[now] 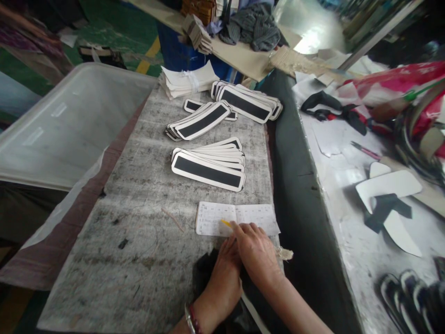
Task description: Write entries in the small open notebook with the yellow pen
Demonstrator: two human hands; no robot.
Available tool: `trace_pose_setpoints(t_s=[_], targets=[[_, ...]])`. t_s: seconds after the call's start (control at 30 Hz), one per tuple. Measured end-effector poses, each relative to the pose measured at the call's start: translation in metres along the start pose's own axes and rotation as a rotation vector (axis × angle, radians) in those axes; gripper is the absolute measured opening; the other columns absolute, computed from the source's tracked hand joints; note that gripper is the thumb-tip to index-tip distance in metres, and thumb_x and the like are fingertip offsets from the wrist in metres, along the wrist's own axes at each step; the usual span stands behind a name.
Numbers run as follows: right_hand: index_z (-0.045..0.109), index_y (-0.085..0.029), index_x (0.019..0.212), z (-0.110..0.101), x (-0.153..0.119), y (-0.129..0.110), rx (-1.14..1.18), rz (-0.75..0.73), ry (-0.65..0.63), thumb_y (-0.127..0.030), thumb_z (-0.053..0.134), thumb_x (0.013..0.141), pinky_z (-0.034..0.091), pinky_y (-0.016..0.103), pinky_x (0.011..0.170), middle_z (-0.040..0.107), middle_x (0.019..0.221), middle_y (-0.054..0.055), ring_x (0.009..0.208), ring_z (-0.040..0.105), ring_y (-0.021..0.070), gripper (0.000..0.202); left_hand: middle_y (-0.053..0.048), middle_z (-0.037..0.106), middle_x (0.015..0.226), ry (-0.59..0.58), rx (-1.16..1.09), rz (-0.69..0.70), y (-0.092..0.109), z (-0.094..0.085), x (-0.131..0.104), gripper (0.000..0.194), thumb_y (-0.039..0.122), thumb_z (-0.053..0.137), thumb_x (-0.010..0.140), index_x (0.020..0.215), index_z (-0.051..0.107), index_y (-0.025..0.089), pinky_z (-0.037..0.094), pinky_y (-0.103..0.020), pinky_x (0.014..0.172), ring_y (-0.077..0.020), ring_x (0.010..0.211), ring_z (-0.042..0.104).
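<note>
1. Where the view is nearest, the left hand (222,273) lies low on the felt-covered table (146,241), over a dark piece of cloth (205,278); its fingers are together and mostly hidden under the other hand, so I cannot tell if they pinch anything.
2. The right hand (255,253) crosses over the left one, and its fingers are closed around a yellow pencil (226,223), whose tip touches the open notebook (236,218).
3. The notebook lies flat just beyond both hands, with small written lines on both pages, near the right edge of the table.
4. One risk, as I judge it: the notebook is close to the edge beside the dark conveyor belt (306,195), so a push from the wrist could slide it off.
5. Another risk: the crossed hands leave the pages not held down, so the notebook may shift under the pencil and the writing may smear.
6. Behind the notebook there is a stack of white cards with black strips (208,167), fanned a little; a careless sleeve could scatter it.
7. Farther away are two more such stacks (200,121) (248,103), and a tied bundle of plain white cards (187,81).
8. At the left stands a large translucent plastic bin (69,125); I see nothing inside it.
9. On the right bench (347,153) lie white cut shapes (389,185) and a pink pen (365,150), well apart from the hands.
</note>
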State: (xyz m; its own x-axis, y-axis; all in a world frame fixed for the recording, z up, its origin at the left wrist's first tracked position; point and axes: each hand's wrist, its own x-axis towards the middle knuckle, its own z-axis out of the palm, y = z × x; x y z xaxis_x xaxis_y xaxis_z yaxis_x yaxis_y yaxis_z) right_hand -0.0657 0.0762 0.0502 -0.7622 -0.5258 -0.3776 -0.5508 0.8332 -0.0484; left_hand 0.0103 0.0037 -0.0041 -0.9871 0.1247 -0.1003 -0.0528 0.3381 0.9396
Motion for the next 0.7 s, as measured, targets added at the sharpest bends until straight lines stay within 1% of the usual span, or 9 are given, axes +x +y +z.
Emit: trace_pose_setpoints(t_s=[0.07,0.17,0.27,0.37,0.47,0.57,0.7], targets=[[0.055,-0.015,0.119,0.0002,-0.0002,0.0002,0.002,0.001,0.007,-0.012,0.049,0.087,0.043,0.033,0.077,0.064,0.095,0.009,0.089,0.055,0.0229,0.032,-0.014,0.042,0.135,0.001,0.000,-0.002,-0.0004,0.0004,0.0002,0.062,0.002,0.040,0.068,0.128,0.041,0.015,0.024,-0.052,0.108,-0.0253,0.128,0.031],[0.055,-0.016,0.118,0.0019,-0.0005,0.0008,-0.003,-0.008,0.032,-0.011,0.049,0.087,0.043,0.032,0.077,0.064,0.095,0.009,0.089,0.055,0.0221,0.032,-0.012,0.040,0.137,0.003,0.000,-0.002,-0.0021,0.0020,-0.0004,0.062,0.001,0.039,0.069,0.129,0.041,0.017,0.024,-0.053,0.107,-0.0252,0.127,0.032],[0.056,-0.016,0.117,0.0033,-0.0004,0.0010,-0.012,-0.018,0.055,-0.010,0.049,0.086,0.043,0.032,0.076,0.064,0.094,0.009,0.088,0.054,0.0216,0.032,-0.009,0.038,0.139,0.002,0.001,-0.001,-0.0051,0.0044,-0.0020,0.065,0.001,0.040,0.068,0.130,0.039,0.018,0.024,-0.052,0.108,-0.0242,0.129,0.030],[0.055,-0.016,0.118,0.0033,0.0002,0.0003,-0.006,-0.017,0.047,-0.011,0.049,0.086,0.042,0.032,0.076,0.064,0.094,0.009,0.087,0.054,0.0217,0.032,-0.008,0.036,0.141,0.005,0.008,-0.001,-0.0075,0.0061,-0.0033,0.065,0.001,0.040,0.070,0.132,0.037,0.020,0.022,-0.050,0.109,-0.0231,0.129,0.029],[0.055,-0.016,0.118,0.0026,0.0012,-0.0006,0.000,-0.019,0.041,-0.011,0.048,0.086,0.042,0.032,0.075,0.064,0.093,0.008,0.087,0.054,0.0215,0.033,-0.007,0.037,0.140,0.012,0.012,-0.004,-0.0082,0.0071,-0.0038,0.063,0.002,0.040,0.072,0.132,0.036,0.022,0.022,-0.050,0.109,-0.0227,0.128,0.032],[0.055,-0.016,0.118,0.0026,0.0020,-0.0007,0.001,-0.020,0.049,-0.010,0.049,0.086,0.042,0.032,0.074,0.063,0.092,0.008,0.087,0.054,0.0216,0.033,-0.010,0.039,0.139,0.016,0.013,-0.013,-0.0083,0.0073,-0.0032,0.060,0.004,0.043,0.074,0.131,0.037,0.020,0.023,-0.048,0.109,-0.0224,0.126,0.034],[0.055,-0.016,0.118,0.0032,0.0021,0.0000,0.003,-0.019,0.057,-0.010,0.048,0.086,0.042,0.032,0.076,0.063,0.093,0.009,0.088,0.054,0.0217,0.033,-0.009,0.040,0.138,0.014,0.012,-0.016,-0.0091,0.0065,-0.0022,0.059,0.005,0.044,0.075,0.132,0.036,0.021,0.023,-0.045,0.109,-0.0213,0.126,0.034]])
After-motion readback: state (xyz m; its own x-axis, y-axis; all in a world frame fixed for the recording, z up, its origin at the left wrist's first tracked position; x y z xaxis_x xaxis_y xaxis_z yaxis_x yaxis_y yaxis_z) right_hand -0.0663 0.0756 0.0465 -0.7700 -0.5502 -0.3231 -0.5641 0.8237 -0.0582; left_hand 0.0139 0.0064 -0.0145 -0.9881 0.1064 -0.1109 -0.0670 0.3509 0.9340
